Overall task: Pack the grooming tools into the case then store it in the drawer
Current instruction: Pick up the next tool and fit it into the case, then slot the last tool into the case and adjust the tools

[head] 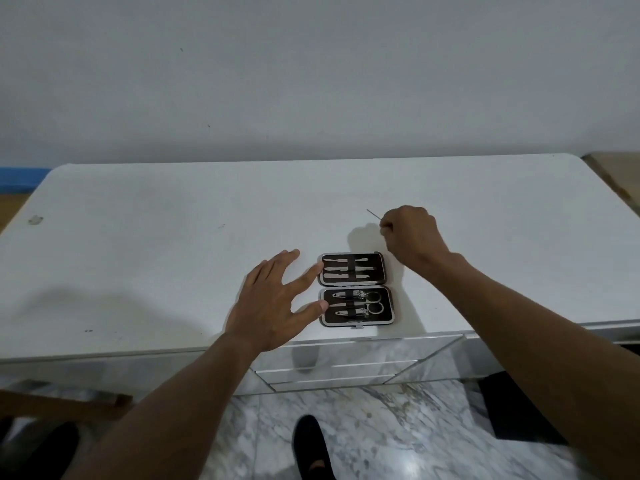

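Two hands are over the white counter (156, 254), near the middle of its front edge. The left hand (273, 299) lies with fingers spread and straight, its index fingertip and thumb tip touching the left side of the grooming case (380, 261). The case lies open and flat, metal tools strapped in both halves, scissors (372, 303) in the nearer one. Just past its far right corner, the right hand (412, 233) pinches a thin metal tool (373, 214) in curled fingers.

Your white bench (173, 237) stands against the wall (311, 81). On it the case (386, 315) lies open and flat, near the front edge. A small smudge (35, 220) marks the left end.
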`<act>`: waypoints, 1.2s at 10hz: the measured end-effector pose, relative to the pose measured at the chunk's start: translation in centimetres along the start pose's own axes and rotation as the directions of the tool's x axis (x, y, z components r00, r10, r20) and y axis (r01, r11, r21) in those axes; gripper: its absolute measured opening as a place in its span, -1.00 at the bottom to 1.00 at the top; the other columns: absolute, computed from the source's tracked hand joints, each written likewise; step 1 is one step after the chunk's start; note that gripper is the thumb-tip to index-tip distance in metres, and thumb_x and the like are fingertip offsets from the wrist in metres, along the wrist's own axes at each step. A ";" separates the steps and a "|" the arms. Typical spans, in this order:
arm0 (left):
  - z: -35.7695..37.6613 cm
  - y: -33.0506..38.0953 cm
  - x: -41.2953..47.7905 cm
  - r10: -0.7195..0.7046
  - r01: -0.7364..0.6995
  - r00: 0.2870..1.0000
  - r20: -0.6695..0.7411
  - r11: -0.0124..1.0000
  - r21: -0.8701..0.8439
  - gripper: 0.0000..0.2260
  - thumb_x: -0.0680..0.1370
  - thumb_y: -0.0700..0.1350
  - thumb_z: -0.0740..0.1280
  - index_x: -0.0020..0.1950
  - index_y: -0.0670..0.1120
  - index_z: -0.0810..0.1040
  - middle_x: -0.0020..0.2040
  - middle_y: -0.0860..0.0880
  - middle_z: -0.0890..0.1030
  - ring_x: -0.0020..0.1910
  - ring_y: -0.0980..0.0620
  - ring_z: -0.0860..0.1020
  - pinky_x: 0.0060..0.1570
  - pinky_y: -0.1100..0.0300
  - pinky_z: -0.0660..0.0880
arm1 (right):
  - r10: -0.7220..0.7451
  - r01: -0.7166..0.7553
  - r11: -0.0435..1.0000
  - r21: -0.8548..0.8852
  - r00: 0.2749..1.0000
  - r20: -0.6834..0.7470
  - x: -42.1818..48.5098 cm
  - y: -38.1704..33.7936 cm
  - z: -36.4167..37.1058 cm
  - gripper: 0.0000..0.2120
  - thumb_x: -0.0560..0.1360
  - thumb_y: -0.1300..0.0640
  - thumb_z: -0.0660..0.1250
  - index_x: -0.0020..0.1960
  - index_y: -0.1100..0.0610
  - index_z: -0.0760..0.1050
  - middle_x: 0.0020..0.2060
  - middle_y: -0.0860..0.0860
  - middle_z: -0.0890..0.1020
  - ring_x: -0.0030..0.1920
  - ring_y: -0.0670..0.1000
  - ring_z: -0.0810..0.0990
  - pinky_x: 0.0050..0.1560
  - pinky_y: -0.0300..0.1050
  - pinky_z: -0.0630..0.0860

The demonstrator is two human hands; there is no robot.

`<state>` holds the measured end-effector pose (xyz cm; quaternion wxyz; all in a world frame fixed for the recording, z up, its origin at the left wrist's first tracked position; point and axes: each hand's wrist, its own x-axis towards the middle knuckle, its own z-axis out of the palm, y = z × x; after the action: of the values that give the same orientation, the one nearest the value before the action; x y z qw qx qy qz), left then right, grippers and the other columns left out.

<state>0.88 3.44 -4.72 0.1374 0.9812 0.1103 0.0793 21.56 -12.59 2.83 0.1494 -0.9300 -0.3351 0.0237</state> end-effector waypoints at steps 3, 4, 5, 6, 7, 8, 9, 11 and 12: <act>-0.1 0.0 0.1 -0.008 0.008 1.000 -0.007 1.000 0.009 -0.44 0.54 0.40 -0.01 0.51 0.25 0.22 0.53 -0.03 0.27 0.52 -0.02 0.19 0.47 -0.05 0.18 | 0.150 -0.146 0.988 -0.041 0.984 0.097 3.9 0.7 1.2 -0.84 0.46 0.33 0.25 -0.10 0.29 0.62 -0.14 0.24 0.68 -0.11 0.26 0.62 -0.05 0.03 0.59; -0.1 0.1 0.1 -0.007 0.007 1.000 -0.010 1.000 0.007 -0.44 0.54 0.39 0.02 0.51 0.24 0.23 0.53 -0.03 0.27 0.52 -0.02 0.20 0.46 -0.06 0.20 | 0.208 -0.205 0.978 -0.039 0.970 0.128 4.7 0.2 0.5 -0.93 0.42 0.36 0.26 -0.17 0.30 0.52 -0.10 0.25 0.65 -0.11 0.28 0.59 -0.15 -0.05 0.51; -0.1 0.1 0.1 -0.014 0.014 1.000 -0.013 1.000 0.005 -0.44 0.54 0.39 0.02 0.51 0.25 0.22 0.53 -0.02 0.27 0.52 -0.01 0.19 0.45 -0.06 0.21 | 0.254 -0.244 0.967 -0.075 0.944 0.211 5.3 -0.5 -0.7 -0.89 0.45 0.36 0.24 -0.20 0.23 0.34 -0.09 0.22 0.53 -0.10 0.25 0.51 -0.15 -0.05 0.39; -0.1 0.1 0.2 -0.016 0.016 1.000 -0.019 1.000 0.000 -0.45 0.54 0.39 0.03 0.51 0.25 0.23 0.52 -0.02 0.28 0.52 -0.01 0.20 0.45 -0.07 0.22 | 0.273 -0.256 0.962 -0.093 0.908 0.318 5.9 -0.8 -1.5 -0.86 0.43 0.35 0.21 -0.26 0.21 0.31 -0.25 0.12 0.47 -0.23 0.16 0.50 -0.20 -0.09 0.39; -0.1 0.1 0.2 -0.019 0.019 1.000 -0.018 1.000 -0.002 -0.44 0.54 0.39 0.02 0.51 0.25 0.22 0.53 -0.01 0.27 0.52 0.00 0.19 0.46 -0.06 0.21 | 0.280 -0.251 0.960 -0.123 0.877 0.390 6.3 -0.9 -1.8 -0.83 0.38 0.32 0.23 -0.34 0.16 0.32 -0.43 0.09 0.52 -0.35 0.14 0.58 -0.35 -0.23 0.37; -0.1 0.1 0.2 -0.021 0.021 1.000 -0.019 1.000 -0.004 -0.43 0.53 0.40 0.00 0.51 0.26 0.21 0.53 -0.01 0.27 0.52 0.00 0.18 0.46 -0.05 0.20 | 0.271 -0.246 0.962 -0.115 0.878 0.394 6.4 -1.0 -1.7 -0.78 0.38 0.26 0.30 -0.36 0.14 0.29 -0.42 0.07 0.48 -0.29 0.14 0.54 -0.38 -0.25 0.33; -0.2 0.1 0.2 -0.021 0.021 0.999 -0.029 1.000 -0.007 -0.44 0.54 0.38 0.05 0.50 0.25 0.23 0.52 -0.01 0.29 0.51 0.00 0.20 0.46 -0.05 0.21 | 0.271 -0.246 0.963 -0.113 0.885 0.377 6.3 -1.0 -1.1 -0.70 0.41 0.19 0.34 -0.35 0.12 0.23 -0.31 0.08 0.44 -0.17 0.16 0.48 -0.25 -0.15 0.39; -0.2 0.2 0.2 -0.022 0.022 0.999 -0.029 1.000 -0.003 -0.45 0.53 0.38 0.06 0.50 0.25 0.24 0.52 -0.01 0.29 0.51 0.00 0.20 0.46 -0.04 0.21 | 0.263 -0.244 0.965 -0.098 0.903 0.341 5.9 -0.8 -0.7 -0.86 0.45 0.16 0.31 -0.12 0.19 0.36 -0.11 0.12 0.43 -0.10 0.18 0.43 -0.15 -0.07 0.37; -0.2 0.2 0.2 -0.024 0.023 0.999 -0.032 1.000 -0.005 -0.44 0.53 0.38 0.06 0.50 0.24 0.25 0.51 -0.01 0.29 0.51 0.00 0.21 0.46 -0.04 0.21 | 0.278 -0.264 0.961 -0.089 0.907 0.316 5.7 -0.7 -0.7 -0.85 0.46 0.15 0.29 -0.17 0.21 0.37 -0.11 0.12 0.44 -0.10 0.18 0.43 -0.20 -0.09 0.35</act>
<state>1.09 3.33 -4.48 0.1388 0.9781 0.1239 0.0938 25.70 -8.66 4.06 0.0668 -0.9537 -0.2233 0.1900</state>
